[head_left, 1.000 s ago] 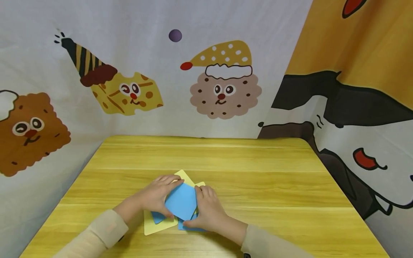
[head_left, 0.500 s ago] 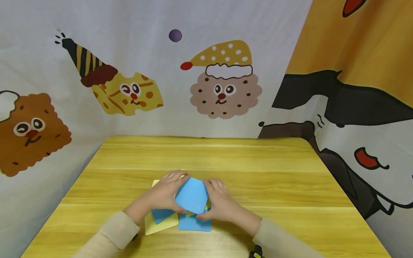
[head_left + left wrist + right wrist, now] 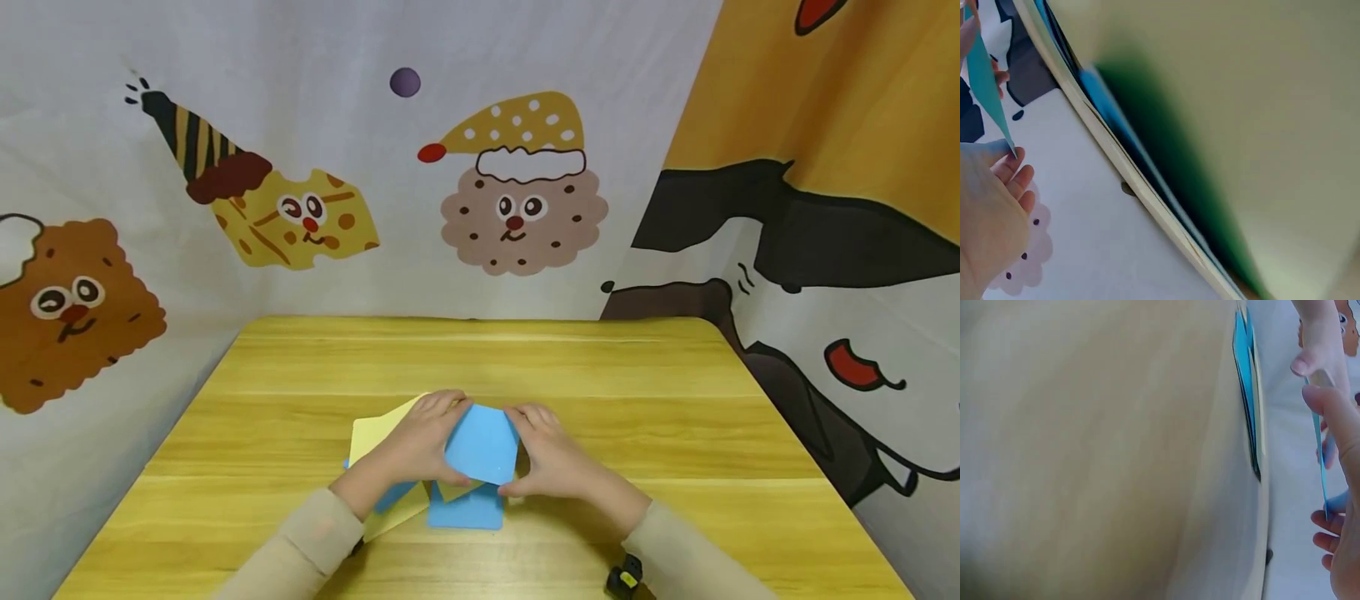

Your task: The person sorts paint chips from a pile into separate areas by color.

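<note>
A wooden table [image 3: 600,392] stood before a cloth backdrop [image 3: 315,150] printed with cartoon biscuit faces, and near its front edge a person worked a small heap of coloured sheets. The largest of these, a pale yellow sheet [image 3: 372,433], lay flat under the left forearm, one corner aimed toward the far left of the table. A blue sheet [image 3: 465,508] rested on the wood just in front of the hands, and another blue piece [image 3: 390,496] (only a sliver showing) peeked from under the left wrist. Held above them was a blue card [image 3: 482,446], plain, smooth and roughly square with softly rounded corners, lifted clear of the pile and tilted so its face leaned toward the camera; with sides about equal, it showed no clear long axis, and its top edge sloped slightly down to the right. The left hand [image 3: 416,450] gripped the card's left edge, fingers curled over the top corner and thumb beneath. The right hand [image 3: 551,458] pinched its right edge, thumb at the lower corner. In the left wrist view the card [image 3: 985,81] appeared edge-on, a thin blue blade.
</note>
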`<state>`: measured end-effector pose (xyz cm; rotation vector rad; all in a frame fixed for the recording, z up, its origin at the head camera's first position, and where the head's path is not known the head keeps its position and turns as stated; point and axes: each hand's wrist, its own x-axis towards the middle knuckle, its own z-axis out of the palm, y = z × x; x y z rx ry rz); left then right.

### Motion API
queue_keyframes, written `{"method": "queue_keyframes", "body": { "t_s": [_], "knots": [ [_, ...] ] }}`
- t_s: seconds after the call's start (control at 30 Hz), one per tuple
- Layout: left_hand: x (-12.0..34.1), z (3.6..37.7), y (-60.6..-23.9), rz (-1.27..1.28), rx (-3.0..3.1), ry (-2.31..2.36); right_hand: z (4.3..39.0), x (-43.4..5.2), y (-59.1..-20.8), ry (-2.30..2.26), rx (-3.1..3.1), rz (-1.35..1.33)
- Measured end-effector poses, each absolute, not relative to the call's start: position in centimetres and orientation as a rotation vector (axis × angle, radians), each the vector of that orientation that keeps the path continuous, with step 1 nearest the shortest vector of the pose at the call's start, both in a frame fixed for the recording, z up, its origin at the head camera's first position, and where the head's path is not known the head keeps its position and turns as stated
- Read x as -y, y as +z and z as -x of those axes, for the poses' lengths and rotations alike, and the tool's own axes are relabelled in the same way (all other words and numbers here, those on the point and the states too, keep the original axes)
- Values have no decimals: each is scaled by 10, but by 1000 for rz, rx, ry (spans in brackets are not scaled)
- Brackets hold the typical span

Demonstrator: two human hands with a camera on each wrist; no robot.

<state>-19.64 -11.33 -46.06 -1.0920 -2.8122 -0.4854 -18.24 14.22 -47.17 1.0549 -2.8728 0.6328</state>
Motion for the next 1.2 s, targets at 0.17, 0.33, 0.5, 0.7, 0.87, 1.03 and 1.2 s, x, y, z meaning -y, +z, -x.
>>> {"method": "queue_keyframes", "body": {
  "t_s": [0.17, 0.33, 0.5, 0.7, 0.87, 1.03, 1.2],
  "knots": [
    [96, 198, -458, 1102, 2801, -460, 188, -161, -469, 656, 2891, -1071],
    [75, 199, -456, 1096, 2826, -388, 193, -182, -466, 673, 2877, -1096],
    [52, 202, -453, 1080, 2857, -338, 199, -206, -461, 650, 2872, -1112],
    [23, 210, -459, 1069, 2896, -319, 207, -235, -458, 605, 2918, -1094],
    [-4, 215, -463, 1031, 2932, -276, 211, -257, -460, 590, 2939, -1065],
    [-32, 218, -464, 1008, 2964, -248, 212, -279, -464, 591, 2984, -1002],
    [-51, 223, -468, 985, 2987, -258, 214, -296, -465, 651, 3013, -948]
  ]
}}
